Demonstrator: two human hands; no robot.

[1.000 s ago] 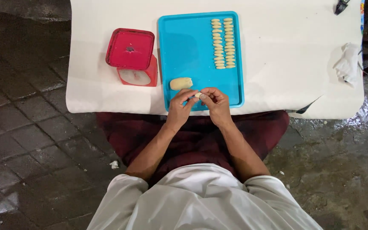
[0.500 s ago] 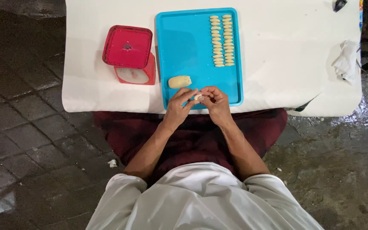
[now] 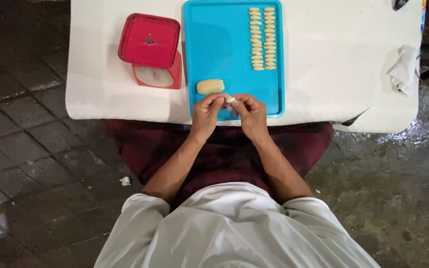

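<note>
My left hand (image 3: 206, 112) and my right hand (image 3: 250, 113) meet over the near edge of a blue tray (image 3: 224, 44). Together they pinch a small pale piece of dough (image 3: 230, 100) between their fingertips. Just beyond my left hand, a bigger lump of dough (image 3: 210, 86) lies on the tray. Two neat columns of several small shaped dough pieces (image 3: 262, 37) run along the tray's far right part.
The tray lies on a white table (image 3: 323, 59). A red box with its red lid (image 3: 149, 40) leaning on it stands left of the tray. A crumpled white cloth (image 3: 404, 69) lies at the table's right edge. Dark wet paving surrounds the table.
Both hands have stayed together on the small dough piece, fingers shifting slightly. The view has drifted a little; nothing on the tray has moved.
</note>
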